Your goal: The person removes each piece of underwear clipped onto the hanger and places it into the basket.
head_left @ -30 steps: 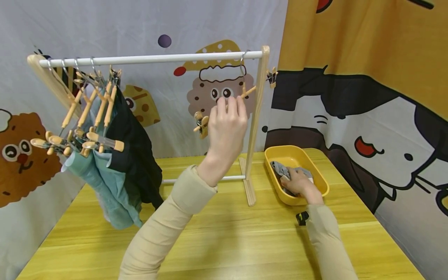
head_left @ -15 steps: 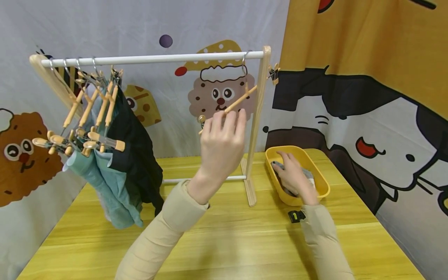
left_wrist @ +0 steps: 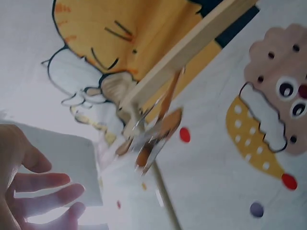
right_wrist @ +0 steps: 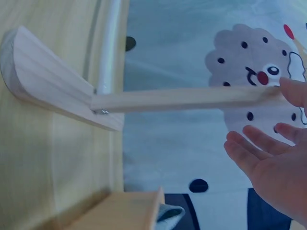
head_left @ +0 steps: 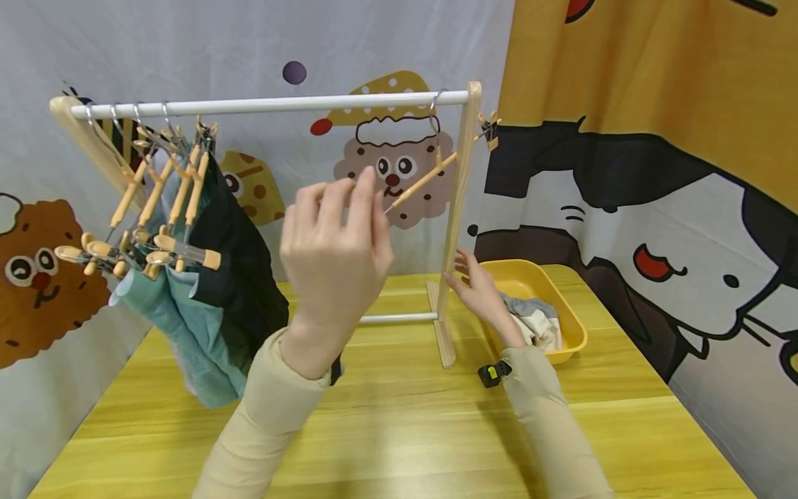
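Note:
My left hand (head_left: 333, 232) is raised in front of the rack, its fingers relaxed and bent; the left wrist view shows the fingers (left_wrist: 53, 182) holding nothing, apart from the hanger's clip (left_wrist: 156, 136). The wooden clip hanger (head_left: 424, 184) hangs at an angle from the right end of the rack's white rail (head_left: 268, 105). In the head view my left hand overlaps its near end. My right hand (head_left: 483, 294), fingers spread and holding nothing, is beside the rack's right wooden post (head_left: 458, 208), over the left rim of the yellow basin (head_left: 576, 333). Grey and white cloth (head_left: 539, 322) lies inside that basin.
Several clip hangers (head_left: 165, 187) with light blue and black garments (head_left: 240, 263) hang close together at the rail's left end. The rack's right foot (head_left: 444, 339) stands on the wooden table (head_left: 405, 430). A patterned curtain (head_left: 636, 208) rises behind the basin.
My left hand has come away from the hanger, moving left and nearer. My right hand has left the cloth in the basin and shifted left to beside the post.

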Demonstrator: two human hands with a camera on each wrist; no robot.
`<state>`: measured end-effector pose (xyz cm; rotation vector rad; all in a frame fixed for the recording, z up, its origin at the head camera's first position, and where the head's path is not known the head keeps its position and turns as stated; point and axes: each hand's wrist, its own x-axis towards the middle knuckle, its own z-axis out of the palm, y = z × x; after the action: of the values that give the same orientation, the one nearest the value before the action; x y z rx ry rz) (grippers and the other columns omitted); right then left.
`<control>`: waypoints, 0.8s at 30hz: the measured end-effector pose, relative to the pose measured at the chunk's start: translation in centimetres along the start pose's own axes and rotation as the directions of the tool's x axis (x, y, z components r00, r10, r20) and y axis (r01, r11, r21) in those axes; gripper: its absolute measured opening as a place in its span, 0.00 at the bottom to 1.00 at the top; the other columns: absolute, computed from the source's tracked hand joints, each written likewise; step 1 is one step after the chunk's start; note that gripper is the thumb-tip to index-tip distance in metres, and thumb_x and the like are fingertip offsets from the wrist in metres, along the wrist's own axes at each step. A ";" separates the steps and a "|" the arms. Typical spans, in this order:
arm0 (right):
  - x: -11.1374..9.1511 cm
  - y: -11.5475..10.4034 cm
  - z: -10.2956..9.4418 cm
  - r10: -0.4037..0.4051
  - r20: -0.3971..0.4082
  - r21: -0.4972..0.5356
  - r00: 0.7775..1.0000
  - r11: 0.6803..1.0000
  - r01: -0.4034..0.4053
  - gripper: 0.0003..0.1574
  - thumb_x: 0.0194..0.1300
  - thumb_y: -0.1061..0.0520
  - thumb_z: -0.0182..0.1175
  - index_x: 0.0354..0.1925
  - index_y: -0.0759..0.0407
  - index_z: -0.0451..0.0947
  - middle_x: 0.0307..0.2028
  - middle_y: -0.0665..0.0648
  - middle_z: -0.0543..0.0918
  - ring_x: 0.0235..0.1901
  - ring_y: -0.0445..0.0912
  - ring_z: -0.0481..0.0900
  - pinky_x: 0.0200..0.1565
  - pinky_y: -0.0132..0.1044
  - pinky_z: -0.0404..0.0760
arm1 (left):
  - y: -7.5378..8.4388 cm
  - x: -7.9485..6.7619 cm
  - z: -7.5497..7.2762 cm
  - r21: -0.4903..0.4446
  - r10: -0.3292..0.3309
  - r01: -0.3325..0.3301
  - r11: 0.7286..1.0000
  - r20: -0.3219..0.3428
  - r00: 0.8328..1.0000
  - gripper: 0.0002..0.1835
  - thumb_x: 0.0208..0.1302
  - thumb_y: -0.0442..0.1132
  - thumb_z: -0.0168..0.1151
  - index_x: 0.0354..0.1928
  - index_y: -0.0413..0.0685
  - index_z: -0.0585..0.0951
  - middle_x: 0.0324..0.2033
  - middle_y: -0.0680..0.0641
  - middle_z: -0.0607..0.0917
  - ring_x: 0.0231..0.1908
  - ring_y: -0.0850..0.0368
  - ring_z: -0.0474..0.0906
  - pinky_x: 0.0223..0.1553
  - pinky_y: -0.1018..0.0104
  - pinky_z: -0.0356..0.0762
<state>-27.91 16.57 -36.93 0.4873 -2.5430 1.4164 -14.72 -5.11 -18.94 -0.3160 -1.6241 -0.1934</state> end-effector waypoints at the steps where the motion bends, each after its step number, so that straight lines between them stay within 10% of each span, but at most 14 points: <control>1: 0.1 0.0 0.2 0.009 0.005 0.006 1.000 1.000 -0.009 0.40 0.70 0.52 0.53 0.72 0.61 0.48 0.67 0.70 0.63 0.65 0.64 0.65 0.65 0.57 0.65 | -0.3 0.3 -0.4 0.005 -0.036 0.036 0.999 0.005 0.999 0.14 0.67 0.39 0.53 0.44 0.41 0.84 0.33 0.42 0.86 0.34 0.44 0.78 0.31 0.54 0.77; 6: 0.3 0.2 1.2 -0.014 -0.008 0.050 1.000 0.999 0.014 0.37 0.70 0.54 0.53 0.71 0.64 0.52 0.64 0.71 0.66 0.64 0.64 0.68 0.62 0.56 0.70 | -2.6 1.7 -2.0 0.048 -0.241 0.238 0.970 0.071 0.968 0.18 0.71 0.41 0.45 0.46 0.39 0.83 0.36 0.38 0.85 0.38 0.38 0.76 0.41 0.49 0.75; 15: 0.2 0.6 2.2 -0.030 -0.064 0.054 0.997 0.998 0.034 0.25 0.70 0.59 0.53 0.62 0.64 0.65 0.59 0.70 0.74 0.60 0.62 0.74 0.56 0.51 0.76 | -7.9 3.7 -3.6 0.298 -0.505 0.435 0.850 0.223 0.834 0.21 0.70 0.44 0.44 0.45 0.37 0.83 0.38 0.33 0.84 0.38 0.31 0.73 0.38 0.38 0.71; 18: 0.2 0.6 2.3 -0.029 -0.093 0.036 0.995 0.999 0.033 0.24 0.69 0.59 0.53 0.62 0.63 0.66 0.57 0.70 0.75 0.58 0.62 0.76 0.55 0.51 0.78 | -9.1 4.3 -3.5 0.386 -0.574 0.452 0.804 0.305 0.760 0.23 0.71 0.45 0.42 0.46 0.34 0.82 0.38 0.29 0.83 0.39 0.29 0.73 0.38 0.35 0.71; 24: 0.2 0.7 2.5 -0.039 -0.100 0.020 0.994 0.999 0.041 0.25 0.70 0.58 0.53 0.62 0.62 0.66 0.55 0.68 0.78 0.56 0.62 0.77 0.54 0.51 0.79 | -11.0 4.9 -3.0 0.566 -0.672 0.383 0.730 0.494 0.551 0.27 0.71 0.46 0.40 0.47 0.25 0.77 0.39 0.23 0.79 0.39 0.27 0.74 0.35 0.35 0.73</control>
<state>-28.33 14.74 -38.70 0.4566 -2.4294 1.4190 -15.67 -16.05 -13.09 0.5415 -2.4230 -0.2236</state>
